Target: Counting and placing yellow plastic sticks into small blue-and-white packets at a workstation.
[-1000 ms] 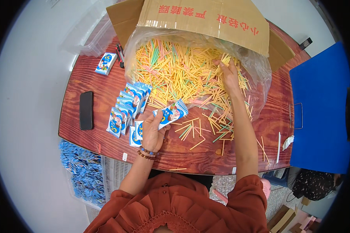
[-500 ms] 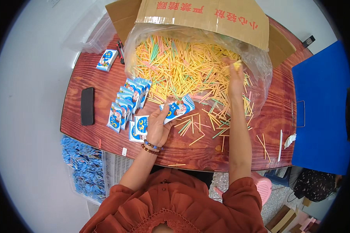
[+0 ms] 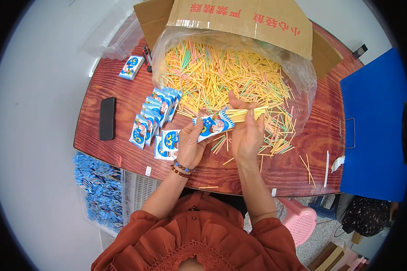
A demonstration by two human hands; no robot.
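My left hand (image 3: 192, 145) grips a small blue-and-white packet (image 3: 211, 125) by its left end. A bundle of thin yellow sticks (image 3: 249, 114) is held in my right hand (image 3: 248, 135), with the bundle's left end right at the packet's right end. Whether the stick tips are inside the packet I cannot tell. Behind both hands, a heap of yellow, pink and green sticks (image 3: 226, 72) spills from a clear plastic bag (image 3: 303, 79). Left of my left hand lie two flat packets (image 3: 169, 143) and a row of overlapping packets (image 3: 153, 115).
An open cardboard box (image 3: 239, 18) stands behind the heap. On the left are a black phone (image 3: 107, 118), a small packet (image 3: 131, 67), a red-black cutter (image 3: 147, 58) and a clear bin (image 3: 122, 40). A crate of blue packets (image 3: 99, 194) sits below; a blue panel (image 3: 373, 126) is at right.
My right hand has come from the heap toward me and left, carrying the yellow sticks to the packet. My left hand still holds the packet. The view has shifted slightly.
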